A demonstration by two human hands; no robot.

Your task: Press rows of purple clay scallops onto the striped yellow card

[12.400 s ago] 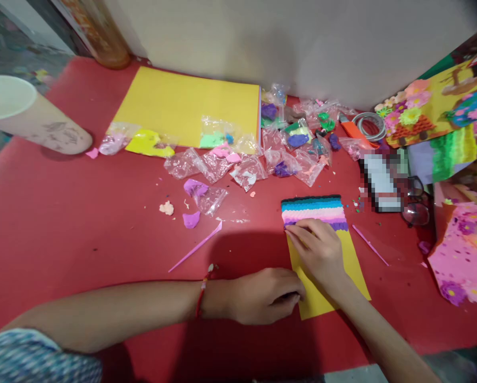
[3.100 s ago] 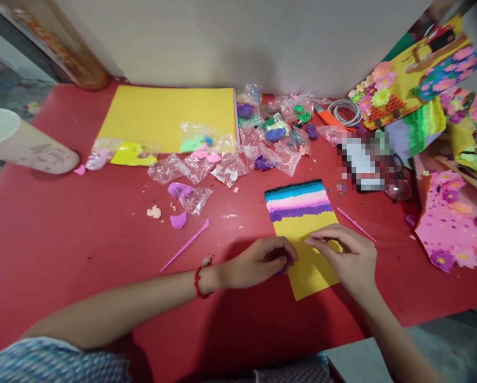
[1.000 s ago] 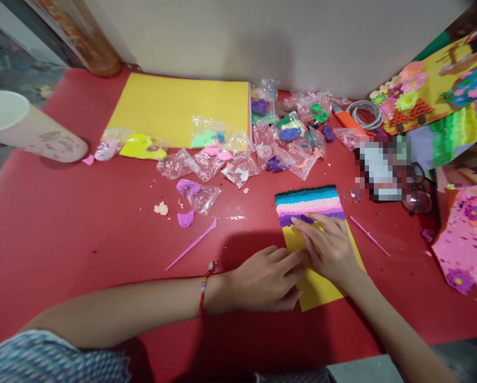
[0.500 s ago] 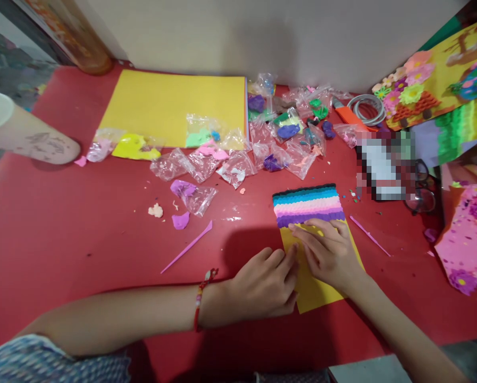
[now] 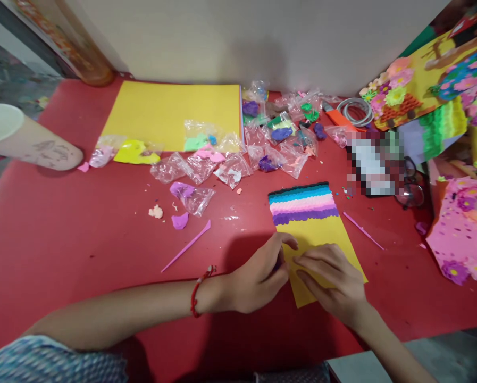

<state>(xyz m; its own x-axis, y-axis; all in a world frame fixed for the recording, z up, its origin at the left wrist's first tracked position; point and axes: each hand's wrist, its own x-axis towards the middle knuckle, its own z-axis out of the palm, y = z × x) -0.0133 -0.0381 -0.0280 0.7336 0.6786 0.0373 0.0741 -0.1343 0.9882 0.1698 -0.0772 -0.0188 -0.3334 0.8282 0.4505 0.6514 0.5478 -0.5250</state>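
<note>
A yellow sheet (image 5: 337, 239) lies on the red table, its top part covered by rows of clay (image 5: 302, 201) in black, blue, white, pink and purple. Over the sheet's left edge, my left hand (image 5: 258, 279) is curled round a small lump of dark purple clay (image 5: 277, 264), mostly hidden by the fingers. My right hand (image 5: 336, 282) hovers over or rests on the lower sheet, fingers stretched and thumb apart. Its fingertips come close to the left hand's; nothing shows in them. Pink modelling tools lie to the left (image 5: 186, 246) and to the right (image 5: 363, 230) of the sheet.
Plastic bags of coloured clay (image 5: 278, 135) crowd the back, partly over a large yellow sheet (image 5: 174, 111). A paper cup (image 5: 34, 141) stands at left. At right are a cutter (image 5: 340, 118), a coiled cable (image 5: 356, 111), glasses (image 5: 409, 194) and clay-decorated pictures (image 5: 461, 229).
Both hands have drawn down from the purple row, baring more of the yellow sheet. My left hand has turned, so the purple clay in it shows. The view has shifted slightly.
</note>
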